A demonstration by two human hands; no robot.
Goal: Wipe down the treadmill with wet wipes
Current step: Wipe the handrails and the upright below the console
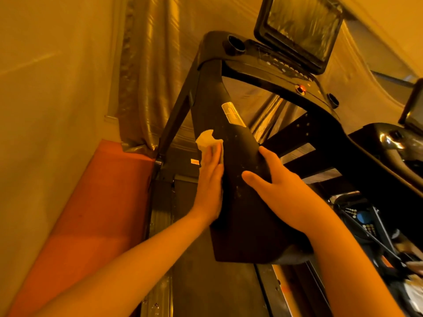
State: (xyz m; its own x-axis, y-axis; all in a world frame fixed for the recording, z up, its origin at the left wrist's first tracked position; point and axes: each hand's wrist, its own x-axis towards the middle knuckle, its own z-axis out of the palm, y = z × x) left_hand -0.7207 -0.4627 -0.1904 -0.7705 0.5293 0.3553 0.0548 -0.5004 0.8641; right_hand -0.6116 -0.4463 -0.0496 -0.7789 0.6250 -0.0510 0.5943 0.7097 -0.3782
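A black treadmill handrail slopes down from the console toward me, dusty and speckled, with a pale label near its upper end. My left hand lies flat against the rail's left side, fingers straight, pressing a white wet wipe onto it; the wipe sticks out above my fingertips. My right hand grips the rail's right edge, thumb across the top face and fingers wrapped under.
The console with a cup holder, red safety button and tilted screen stands above. A shiny curtain and an orange wall panel lie to the left. A second machine crowds the right side. The belt deck runs below.
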